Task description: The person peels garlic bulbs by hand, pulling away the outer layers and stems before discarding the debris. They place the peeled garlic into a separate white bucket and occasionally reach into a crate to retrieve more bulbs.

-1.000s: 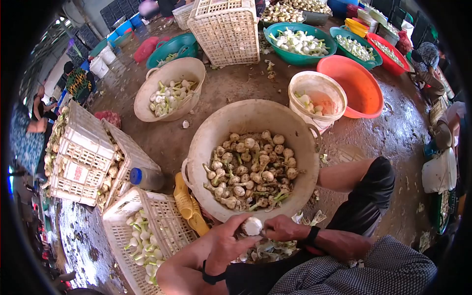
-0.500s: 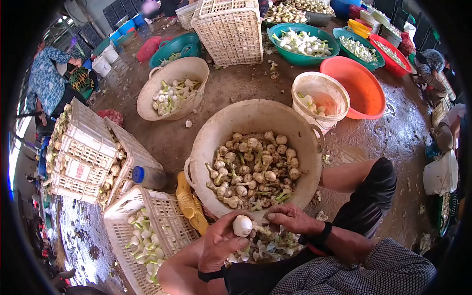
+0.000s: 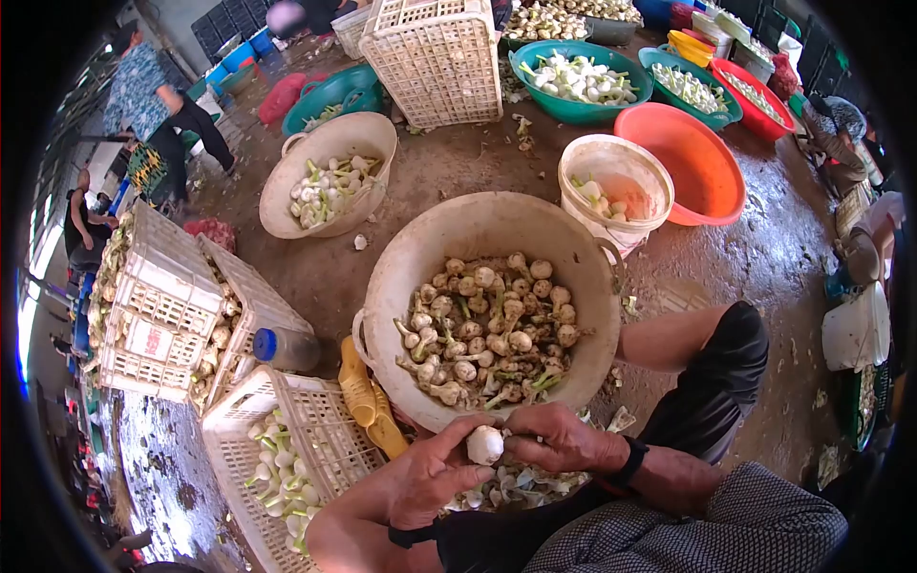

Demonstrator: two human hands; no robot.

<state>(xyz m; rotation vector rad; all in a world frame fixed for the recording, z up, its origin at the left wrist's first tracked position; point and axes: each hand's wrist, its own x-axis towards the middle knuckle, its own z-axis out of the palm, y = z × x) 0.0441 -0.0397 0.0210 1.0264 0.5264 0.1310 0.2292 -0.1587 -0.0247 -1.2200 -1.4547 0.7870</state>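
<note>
Our left hand point(image 3: 425, 482) grips a white garlic bulb point(image 3: 485, 446) near the basin's point(image 3: 497, 224) near rim. Our right hand point(image 3: 565, 439) has just come closer, its fingers curled beside the bulb, so both hands probably work it; what these fingers hold, we cannot tell.

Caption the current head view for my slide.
Left hand and right hand at a white bulb, beside a wide tub of soiled bulbs.
</note>
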